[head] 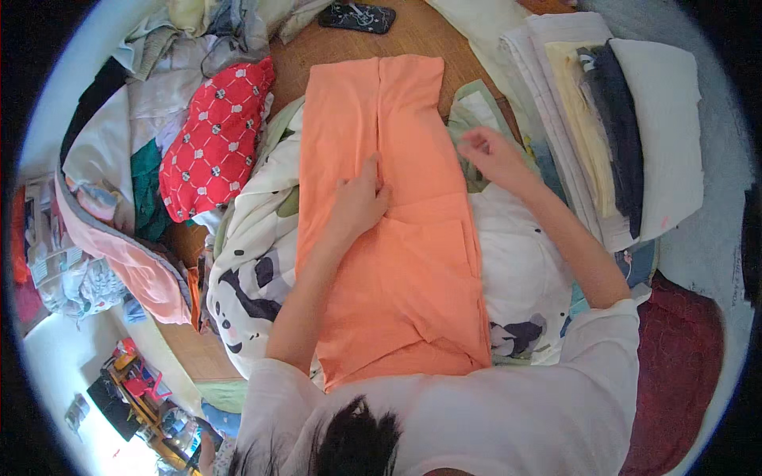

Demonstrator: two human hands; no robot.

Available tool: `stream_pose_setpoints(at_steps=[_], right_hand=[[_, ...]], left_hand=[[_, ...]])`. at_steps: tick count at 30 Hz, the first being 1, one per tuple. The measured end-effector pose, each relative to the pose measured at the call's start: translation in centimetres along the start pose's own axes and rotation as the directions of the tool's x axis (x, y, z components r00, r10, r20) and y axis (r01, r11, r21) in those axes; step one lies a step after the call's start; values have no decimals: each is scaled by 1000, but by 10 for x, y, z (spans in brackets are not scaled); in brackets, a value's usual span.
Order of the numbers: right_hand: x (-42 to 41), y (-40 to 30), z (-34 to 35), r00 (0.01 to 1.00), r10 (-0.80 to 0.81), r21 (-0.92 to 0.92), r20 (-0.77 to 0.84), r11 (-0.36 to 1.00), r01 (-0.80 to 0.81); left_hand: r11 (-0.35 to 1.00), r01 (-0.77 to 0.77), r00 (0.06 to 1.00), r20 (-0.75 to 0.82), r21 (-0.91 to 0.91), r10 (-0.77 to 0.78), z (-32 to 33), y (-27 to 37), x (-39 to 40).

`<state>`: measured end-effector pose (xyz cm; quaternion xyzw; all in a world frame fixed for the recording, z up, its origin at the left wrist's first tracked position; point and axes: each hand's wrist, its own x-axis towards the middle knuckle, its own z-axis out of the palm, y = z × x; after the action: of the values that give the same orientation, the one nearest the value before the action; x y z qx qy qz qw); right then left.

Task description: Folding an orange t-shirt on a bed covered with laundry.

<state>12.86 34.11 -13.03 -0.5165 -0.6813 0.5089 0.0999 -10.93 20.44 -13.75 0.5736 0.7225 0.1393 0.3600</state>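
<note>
An orange cloth garment [405, 268] lies folded lengthwise in front of me, with a long seam or gap running down its upper half. My left hand [362, 199] rests on it near that line, index finger extended along the fabric. Off the garment's right edge, my right hand [491, 152] is raised with its fingers curled; nothing shows in it. Beneath the garment spreads a white cloth with a panda print [238, 315], which shows on both sides. Whether the garment is trousers or something else I cannot tell.
A red patterned cloth bundle [217, 140] and heaped clothes [161, 89] lie at the left. Folded fabrics [661, 131] are stacked at the right, above a dark red cloth [678, 369]. A phone [357, 18] lies at the top on the wooden surface [297, 50]. Part of a person's hand [206, 452] shows lower left.
</note>
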Motion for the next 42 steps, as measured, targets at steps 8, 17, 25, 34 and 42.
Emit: stream_pose_setpoints(at_steps=[8, 17, 25, 34, 42], right_hand=[[-85, -23, 20, 972, 64, 429, 226, 889, -159], [-74, -14, 26, 847, 243, 641, 473, 564, -520], [-75, -20, 32, 881, 387, 576, 272, 668, -471], [-69, -11, 39, 955, 256, 257, 153, 922, -288], [-60, -9, 45, 995, -23, -404, 96, 913, 60]], left_hand=[[954, 196, 977, 133, -228, -169, -4, 28, -25], [969, 144, 987, -37, -200, -154, 24, -3, -24], [992, 78, 987, -134, -96, -91, 19, 1, -38], [994, 68, 987, -151, 83, -55, 16, -2, -37], [982, 63, 983, -180, 180, -30, 23, -10, -35]])
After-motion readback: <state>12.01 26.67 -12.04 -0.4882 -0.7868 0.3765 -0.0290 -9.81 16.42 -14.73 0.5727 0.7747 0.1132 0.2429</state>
